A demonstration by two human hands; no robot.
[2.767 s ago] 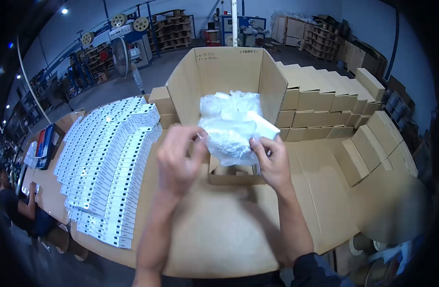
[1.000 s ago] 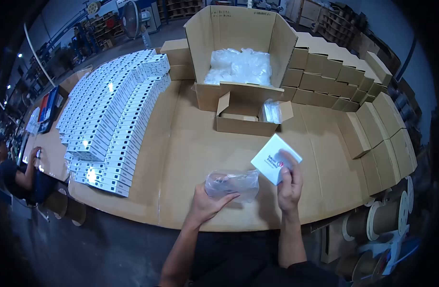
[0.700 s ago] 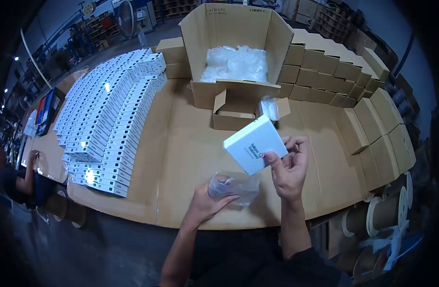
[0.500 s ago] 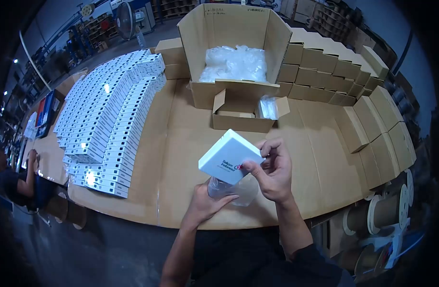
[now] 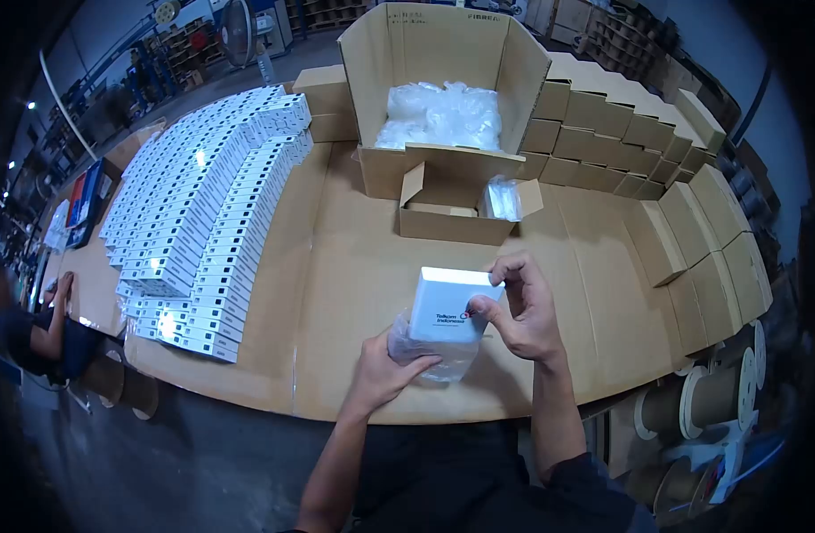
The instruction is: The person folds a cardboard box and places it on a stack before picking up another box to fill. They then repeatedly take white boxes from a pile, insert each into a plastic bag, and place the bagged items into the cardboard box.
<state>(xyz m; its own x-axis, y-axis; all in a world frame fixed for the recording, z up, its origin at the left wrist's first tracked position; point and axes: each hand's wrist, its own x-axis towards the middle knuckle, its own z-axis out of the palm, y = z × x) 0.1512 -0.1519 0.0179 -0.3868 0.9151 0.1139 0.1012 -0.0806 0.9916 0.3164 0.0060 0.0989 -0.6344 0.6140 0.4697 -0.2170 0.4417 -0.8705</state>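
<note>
A white box (image 5: 450, 302) with printed text stands upright above the table's front part, its lower end inside a clear plastic bag (image 5: 445, 360). My right hand (image 5: 525, 311) pinches the box at its upper right edge between thumb and fingers. Around the left side of the bag, my left hand (image 5: 385, 373) is closed, its thumb lying across the front of the plastic. Beyond the hands, a small open carton (image 5: 452, 228) holds a few plastic-wrapped items (image 5: 502, 200) at its right end.
Stacked white boxes (image 5: 203, 204) cover the table's left side. A large carton (image 5: 381, 171) holds clear plastic bags (image 5: 443, 115). Brown cartons (image 5: 590, 142) are stacked at the back right and more (image 5: 710, 258) at the right edge. Another person's arm (image 5: 56, 324) shows at far left.
The white box has turned from a slant to nearly upright and moved down, its lower end now in the bag. My right hand has shifted slightly right with it.
</note>
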